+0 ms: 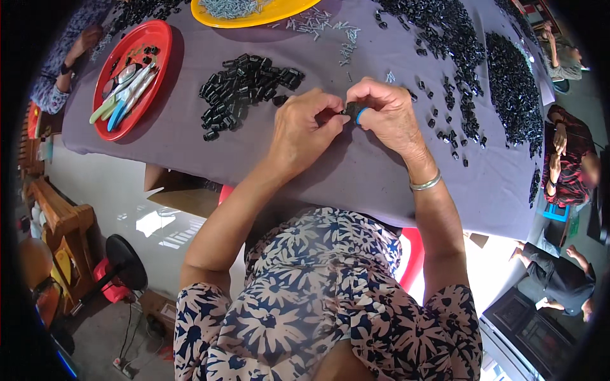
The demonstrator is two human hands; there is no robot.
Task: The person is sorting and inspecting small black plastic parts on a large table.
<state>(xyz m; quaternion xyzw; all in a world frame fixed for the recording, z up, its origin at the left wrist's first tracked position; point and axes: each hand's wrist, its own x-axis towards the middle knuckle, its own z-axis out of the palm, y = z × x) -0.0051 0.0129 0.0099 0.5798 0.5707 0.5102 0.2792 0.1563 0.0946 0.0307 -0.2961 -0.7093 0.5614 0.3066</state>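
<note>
Over the near part of the cloth-covered table, my left hand (302, 127) and my right hand (387, 114) meet fingertip to fingertip. Both are closed in a pinch around a small black plastic part (347, 113); the fingers hide most of it. A blue band (361, 115) shows at my right hand's fingers, and a silver bangle circles that wrist. Left of my hands lies a pile of short black cylindrical parts (241, 89), its near right end close to my left knuckles. Loose screws (318, 25) lie scattered beyond my hands.
A red oval tray (166, 47) at the left holds slim tools with green and blue handles. The yellow dish (279, 17) at the far side carries a heap of screws. Large heaps of black parts (515, 89) spread over the right. Other people sit at the left and right edges.
</note>
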